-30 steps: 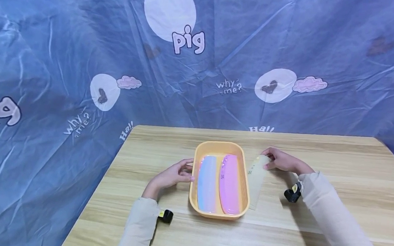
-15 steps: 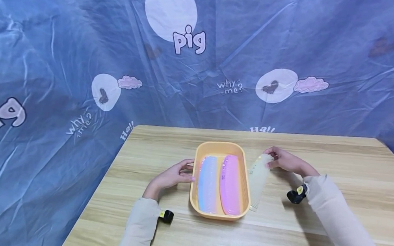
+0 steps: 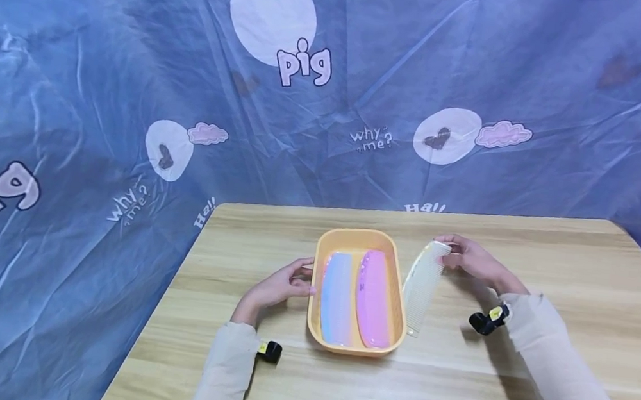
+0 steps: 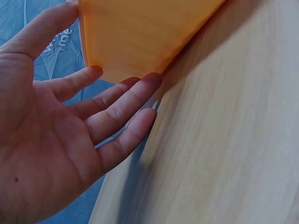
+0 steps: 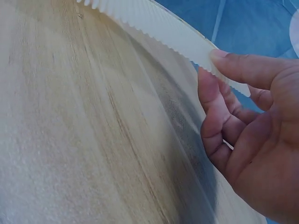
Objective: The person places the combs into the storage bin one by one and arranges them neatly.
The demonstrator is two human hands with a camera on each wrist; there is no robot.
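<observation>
A pale cream comb (image 3: 424,287) is held tilted just right of the tray, its far end pinched between the thumb and fingers of my right hand (image 3: 465,258). In the right wrist view the comb (image 5: 159,30) slants above the table, its teeth facing down. My left hand (image 3: 280,283) touches the left side of the yellow-orange tray (image 3: 355,351) with extended, loosely spread fingers; the left wrist view shows the fingertips against the tray wall (image 4: 135,37). Inside the tray, a blue comb (image 3: 337,298) with a pinkish edge lies beside a pink comb (image 3: 375,298).
All this is on a light wood-grain table (image 3: 336,395). A blue printed cloth (image 3: 329,111) hangs behind the table and along its left side. Each wrist carries a small black camera, such as the right one (image 3: 487,319).
My right hand has moved slightly up and to the right, lifting the far end of the cream comb. The left hand and the tray have stayed in place.
</observation>
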